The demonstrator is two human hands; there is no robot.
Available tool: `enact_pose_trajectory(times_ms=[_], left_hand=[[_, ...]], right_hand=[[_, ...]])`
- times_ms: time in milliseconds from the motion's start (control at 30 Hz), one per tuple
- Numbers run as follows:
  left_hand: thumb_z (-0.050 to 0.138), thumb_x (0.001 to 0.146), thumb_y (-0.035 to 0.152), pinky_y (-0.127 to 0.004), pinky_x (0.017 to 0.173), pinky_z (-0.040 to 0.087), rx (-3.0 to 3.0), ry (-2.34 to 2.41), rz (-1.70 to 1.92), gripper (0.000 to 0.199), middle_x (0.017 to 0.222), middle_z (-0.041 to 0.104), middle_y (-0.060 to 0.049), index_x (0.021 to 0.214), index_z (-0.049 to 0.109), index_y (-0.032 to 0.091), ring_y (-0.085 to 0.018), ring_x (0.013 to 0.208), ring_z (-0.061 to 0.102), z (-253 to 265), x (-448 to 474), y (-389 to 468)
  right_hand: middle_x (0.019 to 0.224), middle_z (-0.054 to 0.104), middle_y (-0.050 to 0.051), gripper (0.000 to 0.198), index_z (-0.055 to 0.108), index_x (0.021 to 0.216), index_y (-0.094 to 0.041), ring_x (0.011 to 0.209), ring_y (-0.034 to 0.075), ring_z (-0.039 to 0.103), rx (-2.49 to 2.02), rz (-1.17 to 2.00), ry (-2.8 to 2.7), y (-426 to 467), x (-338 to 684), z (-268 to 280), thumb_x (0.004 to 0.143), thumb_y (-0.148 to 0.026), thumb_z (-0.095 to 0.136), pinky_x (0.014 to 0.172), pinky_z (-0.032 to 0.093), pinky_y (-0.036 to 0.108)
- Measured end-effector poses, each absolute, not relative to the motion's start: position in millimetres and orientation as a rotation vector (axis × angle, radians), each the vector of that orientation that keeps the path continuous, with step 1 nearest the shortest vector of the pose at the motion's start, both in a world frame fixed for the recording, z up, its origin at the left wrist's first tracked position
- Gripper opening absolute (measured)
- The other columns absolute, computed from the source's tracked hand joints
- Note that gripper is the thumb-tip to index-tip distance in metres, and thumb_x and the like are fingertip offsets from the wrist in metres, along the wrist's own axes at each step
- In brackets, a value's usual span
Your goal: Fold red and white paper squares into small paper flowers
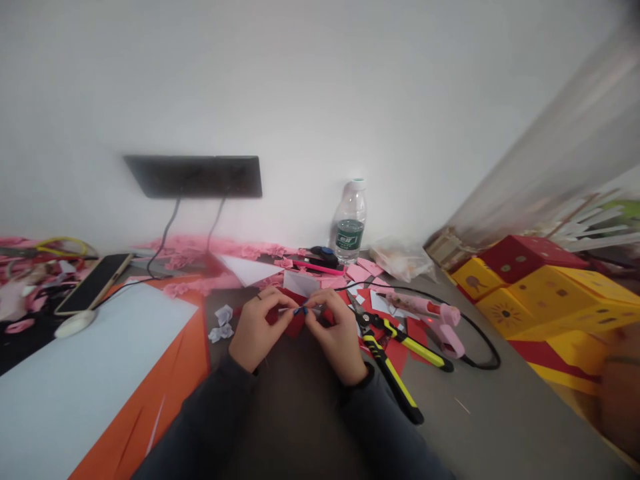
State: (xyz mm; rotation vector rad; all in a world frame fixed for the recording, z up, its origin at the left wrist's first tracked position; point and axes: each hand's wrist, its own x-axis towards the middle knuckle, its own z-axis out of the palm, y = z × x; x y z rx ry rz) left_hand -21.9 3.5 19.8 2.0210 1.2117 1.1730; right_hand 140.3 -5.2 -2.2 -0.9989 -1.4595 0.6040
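My left hand (pixel 262 328) and my right hand (pixel 338 335) meet above the grey table, thumbs and forefingers pinched. Between the fingertips is a small dark blue piece (pixel 301 311), too small and blurred to name; both hands grip it. Red paper pieces (pixel 294 323) lie behind and below the fingers, with a folded white paper piece (pixel 301 283) just beyond. Left of my left hand sit small white paper flowers (pixel 221 325). Close to my right hand, yellow-and-black pruning shears (pixel 390 370) rest on red and white scraps, their blades pointing away from me.
A pink glue gun (pixel 443 327) with a black cord lies at right, near yellow and red boxes (pixel 543 293). A water bottle (pixel 351 223) stands by the wall. White sheets (pixel 105 373) over orange paper (pixel 187 360), a phone (pixel 95 283) and a mouse (pixel 75 324) occupy the left.
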Motion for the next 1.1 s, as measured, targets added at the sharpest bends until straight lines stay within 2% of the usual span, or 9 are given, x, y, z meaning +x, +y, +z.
enact_pose_trajectory(times_ms=[167,233,333,400,467,767,933,1033,1100], left_hand=[[0.057,0.084,0.017,-0.027,0.071,0.048,1.886,1.254,1.303,0.007,0.082,0.063,-0.003,0.081,0.063,0.019,-0.018,0.079,0.061,26.4,-29.1,5.5],[0.057,0.083,0.017,-0.026,0.069,0.047,1.865,1.246,1.292,0.006,0.082,0.063,-0.003,0.081,0.062,0.019,-0.017,0.078,0.060,26.1,-28.1,5.0],[0.057,0.082,0.014,-0.025,0.068,0.046,1.892,1.197,1.231,0.007,0.081,0.062,-0.002,0.080,0.061,0.019,-0.016,0.077,0.059,23.3,-23.0,2.9],[0.057,0.081,0.012,-0.025,0.069,0.046,1.902,1.164,1.217,0.008,0.080,0.061,-0.001,0.078,0.060,0.019,-0.016,0.076,0.059,21.7,-19.6,1.7],[0.056,0.081,0.012,-0.025,0.070,0.046,1.906,1.155,1.213,0.009,0.079,0.061,-0.001,0.078,0.060,0.019,-0.016,0.076,0.059,21.1,-17.6,1.0],[0.056,0.078,0.012,-0.024,0.064,0.045,1.855,1.238,1.216,0.007,0.077,0.060,0.000,0.077,0.059,0.018,-0.014,0.070,0.058,20.9,-25.3,5.0],[0.056,0.078,0.014,-0.024,0.067,0.049,1.718,1.326,1.369,0.005,0.076,0.057,0.001,0.079,0.056,0.019,-0.014,0.071,0.059,20.0,-38.9,10.6],[0.053,0.083,0.015,-0.026,0.073,0.052,1.796,1.311,1.424,0.007,0.084,0.061,-0.002,0.085,0.058,0.020,-0.016,0.079,0.062,21.8,-36.5,7.8],[0.058,0.082,0.016,-0.032,0.080,0.053,2.027,1.214,1.355,0.016,0.103,0.064,-0.008,0.097,0.061,0.020,-0.021,0.092,0.063,22.5,-31.1,4.4]], right_hand=[[0.078,0.055,0.001,0.008,0.058,0.079,-0.021,0.071,0.017,0.053,-1.077,0.564,-1.133,1.8,149.3,-13.0,0.078,-0.013,0.056,0.066,0.042,0.030],[0.083,0.057,0.003,0.005,0.058,0.085,-0.021,0.077,0.018,0.055,-1.020,0.623,-1.136,0.8,149.1,-12.7,0.083,-0.017,0.055,0.069,0.044,0.031],[0.095,0.061,0.005,0.015,0.059,0.101,-0.022,0.086,0.020,0.057,-0.930,0.680,-1.348,-4.3,145.4,-6.8,0.087,-0.019,0.057,0.078,0.045,0.033],[0.086,0.062,0.003,0.006,0.061,0.090,-0.022,0.081,0.019,0.057,-0.922,0.675,-1.454,-7.0,143.5,-3.1,0.088,-0.018,0.057,0.075,0.044,0.032],[0.079,0.060,0.002,0.010,0.060,0.081,-0.021,0.076,0.019,0.056,-0.931,0.678,-1.494,-7.8,142.9,-1.6,0.089,-0.017,0.056,0.071,0.043,0.031],[0.078,0.060,0.003,0.012,0.057,0.080,-0.021,0.075,0.019,0.054,-0.982,0.590,-1.507,-8.1,143.1,-2.6,0.090,-0.017,0.053,0.070,0.041,0.031],[0.076,0.057,0.002,0.014,0.058,0.081,-0.021,0.071,0.017,0.052,-1.019,0.628,-1.188,-3.2,147.6,-8.3,0.091,-0.030,0.055,0.066,0.042,0.030],[0.074,0.057,0.001,0.016,0.059,0.081,-0.021,0.066,0.016,0.050,-1.026,0.746,-1.122,0.0,147.0,-12.7,0.088,-0.036,0.060,0.060,0.042,0.028],[0.075,0.059,0.002,0.018,0.060,0.085,-0.021,0.066,0.016,0.052,-1.014,0.829,-1.125,1.0,145.5,-14.3,0.086,-0.038,0.063,0.058,0.042,0.028]])
